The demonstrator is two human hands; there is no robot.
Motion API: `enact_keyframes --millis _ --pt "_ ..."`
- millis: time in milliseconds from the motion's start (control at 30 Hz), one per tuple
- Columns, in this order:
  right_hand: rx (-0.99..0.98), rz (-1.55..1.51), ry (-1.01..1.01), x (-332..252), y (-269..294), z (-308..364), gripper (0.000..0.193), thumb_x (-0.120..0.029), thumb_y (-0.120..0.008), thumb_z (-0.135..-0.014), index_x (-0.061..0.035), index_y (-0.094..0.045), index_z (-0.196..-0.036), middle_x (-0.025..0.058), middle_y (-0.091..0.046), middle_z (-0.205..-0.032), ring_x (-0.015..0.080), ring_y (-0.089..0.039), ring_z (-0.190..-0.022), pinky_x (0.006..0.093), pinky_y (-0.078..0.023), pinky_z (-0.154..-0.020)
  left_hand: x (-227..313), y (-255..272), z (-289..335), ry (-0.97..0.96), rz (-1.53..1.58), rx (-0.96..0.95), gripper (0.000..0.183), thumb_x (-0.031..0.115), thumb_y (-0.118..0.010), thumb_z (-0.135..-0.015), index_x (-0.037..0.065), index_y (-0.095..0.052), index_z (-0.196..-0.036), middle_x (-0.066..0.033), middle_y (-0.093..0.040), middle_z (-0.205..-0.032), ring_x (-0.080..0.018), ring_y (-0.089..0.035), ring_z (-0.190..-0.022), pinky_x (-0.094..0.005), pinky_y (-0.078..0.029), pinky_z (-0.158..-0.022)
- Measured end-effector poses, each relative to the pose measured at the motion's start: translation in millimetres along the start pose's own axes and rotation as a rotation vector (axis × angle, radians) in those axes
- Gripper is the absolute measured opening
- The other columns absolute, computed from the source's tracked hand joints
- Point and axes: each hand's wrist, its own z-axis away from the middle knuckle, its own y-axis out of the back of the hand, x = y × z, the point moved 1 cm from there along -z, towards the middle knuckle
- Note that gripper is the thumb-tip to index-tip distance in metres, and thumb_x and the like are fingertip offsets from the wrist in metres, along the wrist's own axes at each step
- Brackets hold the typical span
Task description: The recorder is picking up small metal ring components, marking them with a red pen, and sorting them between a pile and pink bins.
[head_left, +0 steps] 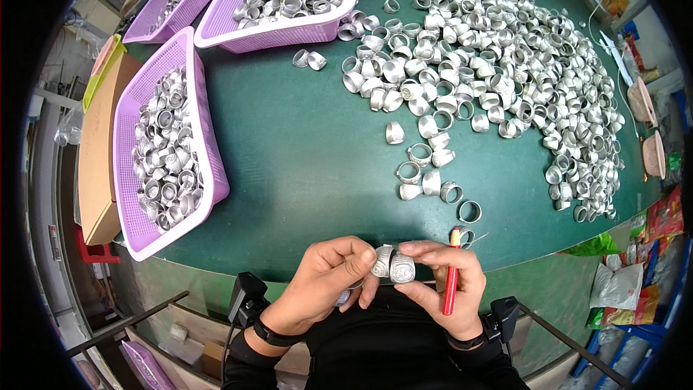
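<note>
My left hand (328, 274) is closed, pinching a silver metal ring (382, 261) between thumb and fingers. Part of another silver ring (343, 297) shows beneath that hand. In my right hand (455, 274) a second engraved ring (402, 269) is gripped by thumb and fingertips, its face side by side with the left one. A red pen-like tool (451, 282) with a pale band near its top lies against the fingers of my right hand. Just past that hand sit loose rings, one of them (469, 211) near the table's front edge.
A large heap of silver rings (505, 79) spreads over the green table (289, 144) from the centre to the right. Purple baskets stand at the left: a near one (216, 173) and a far one (278, 37) full of rings, plus a smaller one (198, 3). Cardboard (101, 166) leans beside them.
</note>
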Motion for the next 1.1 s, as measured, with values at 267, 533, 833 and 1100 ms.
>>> enact_keyframes --millis 267,533,833,1100 --pt "0.042 -0.418 -0.298 0 -4 2 0.029 -0.016 -0.054 -0.084 -0.0022 -0.039 -0.105 0.0218 -0.052 -0.107 0.0238 -0.051 -0.101 0.0356 -0.036 -0.090 -8 0 1 0.107 0.487 -0.237 0.035 0.033 -0.029 -0.093 0.003 -0.046 -0.087 -0.0105 -0.052 -0.059 -0.0136 -0.051 -0.048 -0.0169 -0.030 -0.032" --pt "0.057 -0.110 -0.136 -3 -2 3 0.037 0.006 -0.061 -0.073 -0.0013 -0.040 -0.104 0.0216 -0.051 -0.105 0.0245 -0.052 -0.100 0.0356 -0.047 -0.078 -2 -6 5 -0.148 0.164 0.010 0.024 0.011 -0.056 -0.083 0.000 -0.047 -0.102 -0.0124 -0.057 -0.082 -0.0119 -0.055 -0.057 -0.0151 -0.034 -0.034" --pt "-0.003 0.459 0.165 -13 -4 -4 0.041 0.001 -0.074 -0.060 -0.0022 -0.051 -0.094 0.0138 -0.059 -0.092 0.0261 -0.058 -0.082 0.0313 -0.046 -0.069 -17 -2 2 -0.707 -0.625 0.228 0.037 0.006 -0.073 -0.064 0.001 -0.059 -0.098 -0.0019 -0.054 -0.076 -0.0071 -0.050 -0.066 -0.0180 -0.039 -0.054" --pt "0.033 0.450 0.128 -16 -7 -4 0.043 -0.008 -0.078 -0.055 -0.0022 -0.054 -0.090 0.0113 -0.061 -0.088 0.0220 -0.058 -0.077 0.0293 -0.044 -0.067 -9 -1 1 -0.030 0.250 -0.041 0.026 0.018 -0.052 -0.083 0.003 -0.047 -0.103 -0.0064 -0.051 -0.080 -0.0076 -0.045 -0.056 -0.0163 -0.031 -0.036"
